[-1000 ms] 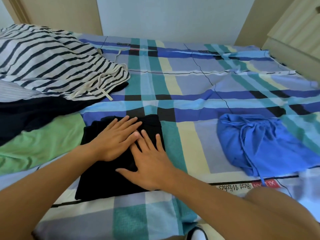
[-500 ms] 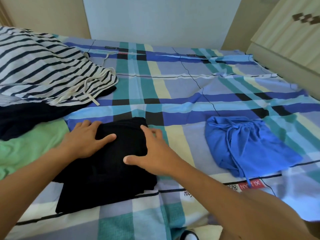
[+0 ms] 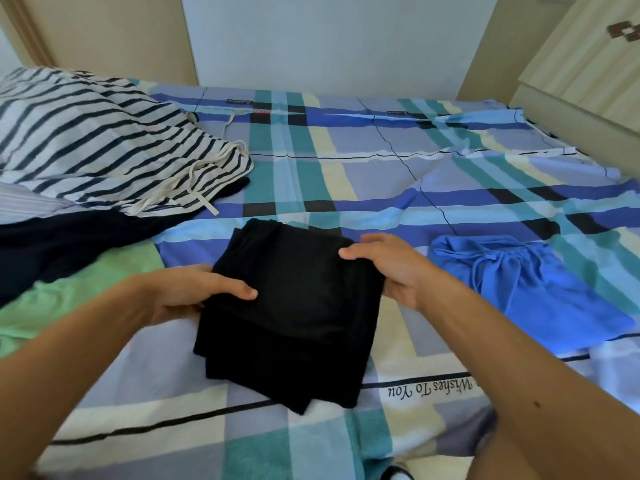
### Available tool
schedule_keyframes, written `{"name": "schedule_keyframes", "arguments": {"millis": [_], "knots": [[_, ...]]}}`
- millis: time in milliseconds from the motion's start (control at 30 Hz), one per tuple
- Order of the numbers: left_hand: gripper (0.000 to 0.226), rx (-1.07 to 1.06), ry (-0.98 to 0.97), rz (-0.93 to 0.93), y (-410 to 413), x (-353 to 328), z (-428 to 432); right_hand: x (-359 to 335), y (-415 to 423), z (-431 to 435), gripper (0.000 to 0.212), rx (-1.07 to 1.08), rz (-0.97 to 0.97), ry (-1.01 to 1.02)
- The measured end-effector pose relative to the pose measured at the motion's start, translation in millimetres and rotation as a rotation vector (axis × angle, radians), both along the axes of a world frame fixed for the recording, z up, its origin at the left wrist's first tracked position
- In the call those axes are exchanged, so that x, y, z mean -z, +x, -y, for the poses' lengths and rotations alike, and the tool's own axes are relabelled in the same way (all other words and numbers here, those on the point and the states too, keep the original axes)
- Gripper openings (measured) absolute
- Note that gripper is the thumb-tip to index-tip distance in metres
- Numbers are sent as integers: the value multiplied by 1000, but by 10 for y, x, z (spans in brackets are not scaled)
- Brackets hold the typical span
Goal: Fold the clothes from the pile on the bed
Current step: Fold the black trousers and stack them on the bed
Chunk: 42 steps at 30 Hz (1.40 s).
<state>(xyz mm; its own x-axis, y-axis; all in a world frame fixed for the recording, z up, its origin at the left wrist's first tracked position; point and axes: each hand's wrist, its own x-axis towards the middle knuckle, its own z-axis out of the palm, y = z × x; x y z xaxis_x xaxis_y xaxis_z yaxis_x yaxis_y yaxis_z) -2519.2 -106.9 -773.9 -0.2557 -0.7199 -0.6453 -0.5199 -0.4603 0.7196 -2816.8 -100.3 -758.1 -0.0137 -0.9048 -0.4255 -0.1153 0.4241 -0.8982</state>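
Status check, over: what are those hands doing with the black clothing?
Left hand grips folded black garment at its left edge; right hand pinches its right edge. Blue garment lies apart on the right. Nothing blocking.

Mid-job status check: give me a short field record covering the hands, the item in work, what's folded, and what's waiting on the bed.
left hand: grips the black garment at its left edge, thumb on top
right hand: grips its right edge, thumb on top
black garment: folded to a compact rectangle between the hands
blue garment: folded, lying to the right, apart from the black one
to fold: striped garment over dark garment, green garment nearest, heaped at left
bed: plaid sheet
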Motion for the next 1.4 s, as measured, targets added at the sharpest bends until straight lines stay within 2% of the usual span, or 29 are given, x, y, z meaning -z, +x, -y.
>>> {"name": "schedule_keyframes", "arguments": {"millis": [33,133,267,367,433,500,600,767,867,967,1133,1200,1300,1367,1400], "knots": [[70,-53,7,-12,-46,24,-11,44,-14,-13,31,-66,-52,50],[69,-139,30,-23,-100,104,-6,138,-35,-105,46,-300,-195,166],[65,-258,78,-103,-80,143,-36,155,-140,-182,45,-372,-198,230],[54,-330,90,-233,-133,143,-105,181,-176,-169,34,-169,-62,114],[51,-373,73,-319,-253,201,-182,203,-180,-182,29,-34,95,67],[43,-405,60,-365,-406,283,-291,209,-147,-261,27,-81,150,105],[30,-407,-20,-396,-635,322,-436,177,-236,-360,24,-121,36,62],[36,-341,-204,-478,-993,174,-569,-127,-593,-355,40,14,-59,-108],[37,-233,-275,-517,-1607,-10,-523,-366,-1165,-436,40,141,-124,-212],[47,-153,-306,-587,-2349,-142,-429,-591,-1805,-529,41,282,-240,-263],[52,-133,-277,-652,-3415,-117,-391,-666,-2704,-648,44,439,-384,-321],[57,-129,-252,-552,-3613,66,-466,-476,-2898,-688,55,432,-485,-284],[71,-31,-276,-248,-3628,330,-581,-95,-2976,-759,89,350,-656,-112],[81,-16,-462,-79,-3545,321,-565,21,-2950,-751,98,346,-862,-156],[83,-22,-628,17,-3522,257,-536,18,-2924,-724,96,364,-961,-261]]}}
